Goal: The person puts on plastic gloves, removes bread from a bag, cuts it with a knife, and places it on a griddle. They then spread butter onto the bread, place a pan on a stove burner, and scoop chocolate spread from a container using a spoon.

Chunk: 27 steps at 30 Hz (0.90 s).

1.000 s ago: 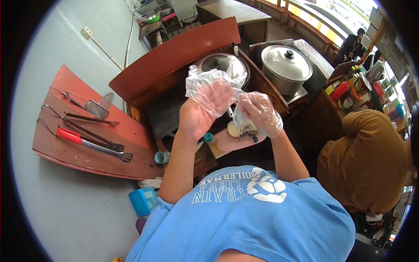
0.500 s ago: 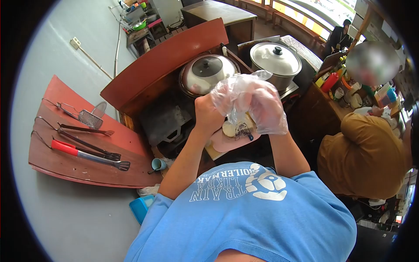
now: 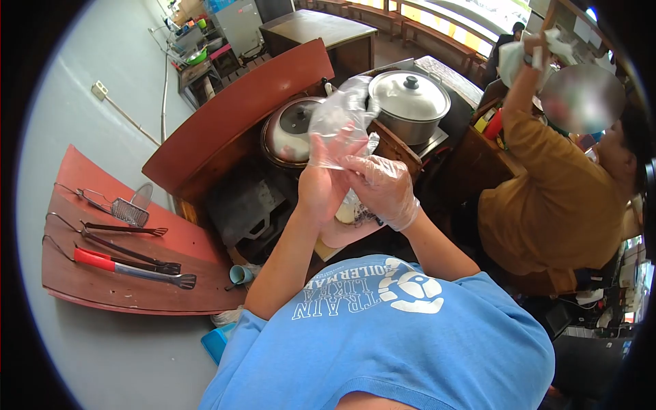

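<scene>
My left hand is raised with fingers stretched upward, partly inside a loose clear plastic glove whose empty fingertips flop above it. My right hand is fully gloved and pinches the cuff of that glove near the left palm. Below both hands is a pink board. A pale round item with a dark-patterned piece beside it lies there, mostly hidden by my hands.
Ahead stand a domed-lid pan and a large lidded pot. Tongs and a grater hang on the red panel at left. A co-worker stands close on the right with an arm raised.
My left hand has slid further into the glove and its fingers have straightened. My right hand has come down to the glove's cuff. The co-worker has raised an arm holding white cloth or plastic.
</scene>
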Motion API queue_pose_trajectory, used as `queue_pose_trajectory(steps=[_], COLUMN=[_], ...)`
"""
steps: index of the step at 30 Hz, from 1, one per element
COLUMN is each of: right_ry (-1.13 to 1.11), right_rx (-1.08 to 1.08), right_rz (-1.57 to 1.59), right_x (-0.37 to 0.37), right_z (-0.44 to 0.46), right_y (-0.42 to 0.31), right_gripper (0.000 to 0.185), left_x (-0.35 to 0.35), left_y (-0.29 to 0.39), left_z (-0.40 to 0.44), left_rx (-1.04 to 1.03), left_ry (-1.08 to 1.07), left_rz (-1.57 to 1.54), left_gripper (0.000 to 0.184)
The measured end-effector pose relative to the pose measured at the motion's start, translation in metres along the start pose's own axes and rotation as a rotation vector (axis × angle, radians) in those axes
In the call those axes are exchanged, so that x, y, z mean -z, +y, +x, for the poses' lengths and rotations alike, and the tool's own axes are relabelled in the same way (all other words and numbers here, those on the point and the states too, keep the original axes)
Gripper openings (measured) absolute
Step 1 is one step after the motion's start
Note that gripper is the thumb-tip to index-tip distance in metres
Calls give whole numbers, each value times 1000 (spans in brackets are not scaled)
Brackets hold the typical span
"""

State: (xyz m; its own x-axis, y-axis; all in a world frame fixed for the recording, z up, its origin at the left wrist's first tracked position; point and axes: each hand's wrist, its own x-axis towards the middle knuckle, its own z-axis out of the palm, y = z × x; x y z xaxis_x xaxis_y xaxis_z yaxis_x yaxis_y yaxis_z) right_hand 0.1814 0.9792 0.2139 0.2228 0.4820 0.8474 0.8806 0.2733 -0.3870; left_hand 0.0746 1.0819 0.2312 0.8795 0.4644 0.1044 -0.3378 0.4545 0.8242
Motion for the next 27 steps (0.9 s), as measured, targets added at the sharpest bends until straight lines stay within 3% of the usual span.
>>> queue_pose_trajectory(steps=[2, 6, 8, 10, 12, 16, 17, 20, 22, 24, 27], right_ry=[-15, -70, -104, -137, -187, -193, -194, -146, -136, -184, -156], right_rx=[-20, -158, -163, -167, -352, -254, -216, -163, -186, -282, -225], right_rz=[43, 228, 222, 215, 221, 287, 259, 253, 247, 331, 377], right_x=[6, 15, 13, 13, 18, 15, 11, 0, -1, 1, 4], right_z=[0, 5, 4, 9, 21, 26, 24, 15, 8, 3, -12], right_y=[-3, -15, -16, -18, -24, -27, -30, -34, -30, -25, -21], right_gripper=[21, 18, 17, 15, 13, 13, 12, 13, 12, 10, 9], left_x=[-12, -8, -4, -1, -3, -10, -17, -14, -6, 7, 0], left_y=[8, 9, 12, 14, 15, 31, 35, 34, 25, 20, 10], left_z=[-4, 5, 14, 16, 17, 16, 17, 14, 10, 5, -6], left_rx=[32, 5, -156, -129, -50, -70, -76, -155, -183, -64, 40], left_ry=[-146, -41, 76, 76, -126, -166, -27, 87, 85, -157, -175], left_rz=[-466, -292, 12, 9, -256, -47, 44, 218, 202, -107, -142], left_gripper=[66, 65, 70, 75, 77, 80, 79, 76, 79, 88, 96])
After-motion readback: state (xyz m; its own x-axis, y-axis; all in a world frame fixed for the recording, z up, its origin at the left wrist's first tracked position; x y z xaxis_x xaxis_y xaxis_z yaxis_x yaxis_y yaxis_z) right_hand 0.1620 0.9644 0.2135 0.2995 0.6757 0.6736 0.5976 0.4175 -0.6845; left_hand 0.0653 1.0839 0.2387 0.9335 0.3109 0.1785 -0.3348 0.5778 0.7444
